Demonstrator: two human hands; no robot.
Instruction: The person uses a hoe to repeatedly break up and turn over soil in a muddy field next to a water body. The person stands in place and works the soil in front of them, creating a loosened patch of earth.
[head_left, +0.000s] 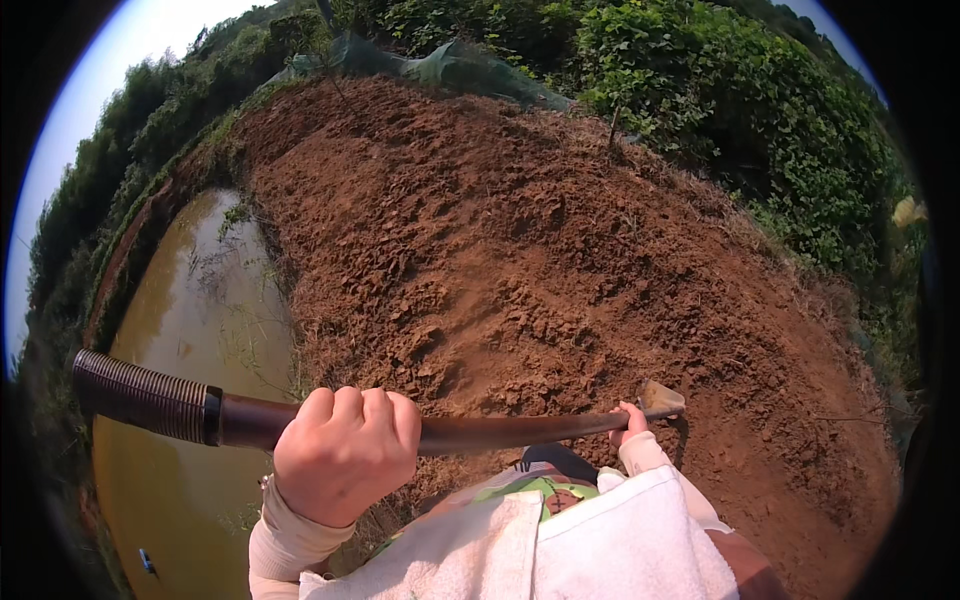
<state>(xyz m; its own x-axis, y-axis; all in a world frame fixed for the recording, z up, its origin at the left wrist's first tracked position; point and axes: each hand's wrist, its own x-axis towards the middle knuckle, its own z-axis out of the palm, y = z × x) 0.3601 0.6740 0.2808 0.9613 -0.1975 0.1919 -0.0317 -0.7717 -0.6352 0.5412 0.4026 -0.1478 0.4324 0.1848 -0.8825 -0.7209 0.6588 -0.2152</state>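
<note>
A long dark handle (510, 433) with a ribbed grip at its left end crosses the view just in front of my body. My left hand (346, 454) is closed around it near the ribbed end, with the back of the hand towards me. Farther right, my right hand (628, 424) grips the same handle close to its metal head (661, 399). That head, seen small, looks like a hoe's or a shovel's blade and is near the reddish-brown loose soil (540, 300); whether it touches the ground I cannot tell. A white towel (622, 540) covers my front.
Muddy pond water (195, 300) lies along the left, with a small blue object (146, 560) in it. Clumpy soil slopes from the pond to green netting (472, 69) and dense bushes (750, 112). A short stick (615, 126) stands at the upper right edge.
</note>
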